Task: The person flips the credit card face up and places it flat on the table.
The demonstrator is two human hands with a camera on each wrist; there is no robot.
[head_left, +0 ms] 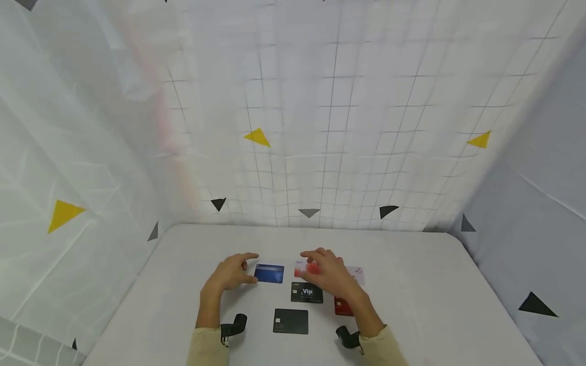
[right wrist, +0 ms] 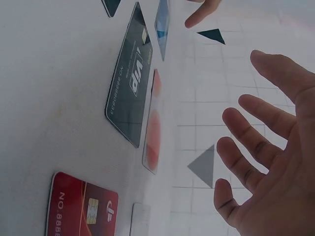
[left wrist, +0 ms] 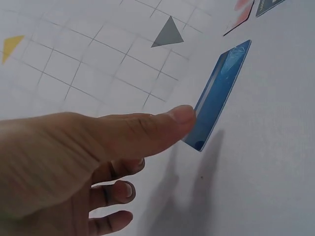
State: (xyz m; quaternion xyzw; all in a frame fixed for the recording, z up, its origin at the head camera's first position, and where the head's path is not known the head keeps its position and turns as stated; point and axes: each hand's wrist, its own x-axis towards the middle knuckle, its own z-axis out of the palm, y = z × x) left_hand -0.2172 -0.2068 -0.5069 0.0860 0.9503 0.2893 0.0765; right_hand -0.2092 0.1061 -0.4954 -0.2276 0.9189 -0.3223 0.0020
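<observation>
My left hand (head_left: pixel 232 272) is beside the left edge of a blue card (head_left: pixel 269 273), thumb and forefinger spread apart. In the left wrist view the thumb (left wrist: pixel 167 125) overlaps the card's near end; whether it touches I cannot tell. My right hand (head_left: pixel 330 273) hovers over a white card with a red design (head_left: pixel 299 265), partly covering it, its fingers loosely bent and holding nothing. Below lies a black Vip card (head_left: pixel 306 293). A red card (right wrist: pixel 78 206) and a pale card with pink flowers (head_left: pixel 357 275) are partly hidden by the right hand and arm in the head view.
A dark VIP card (head_left: pixel 290 321) lies nearest me on the white table (head_left: pixel 412 305). Small black cameras (head_left: pixel 234 325) are strapped to both wrists. White sheeting with grid lines and triangle markers (head_left: pixel 258 137) rises behind and at the sides.
</observation>
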